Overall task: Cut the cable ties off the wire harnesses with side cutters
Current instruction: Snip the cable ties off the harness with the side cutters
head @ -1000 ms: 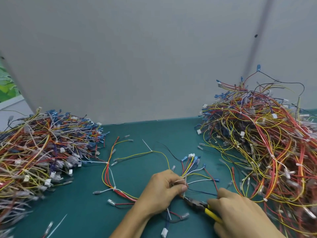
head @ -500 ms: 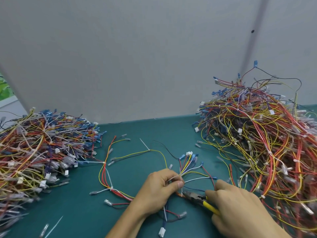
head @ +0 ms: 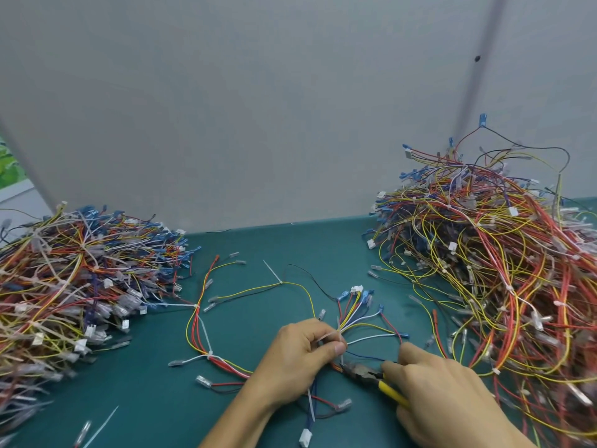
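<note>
**Cutters (head: 368, 376) hold at the tie (head: 327, 336)**
Little has shifted in a second: near the counter's (head: 252, 247) front edge, the left hand (head: 300, 354) still pinches the harness (head: 355, 321). The right hand (head: 445, 392) grips the cutters; the cut appears unfinished.

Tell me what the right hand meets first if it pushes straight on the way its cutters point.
Probably the wire harness pinched in the left hand: the right hand aims the side cutters at it, tips apparently touching, though depth is unclear.
</note>
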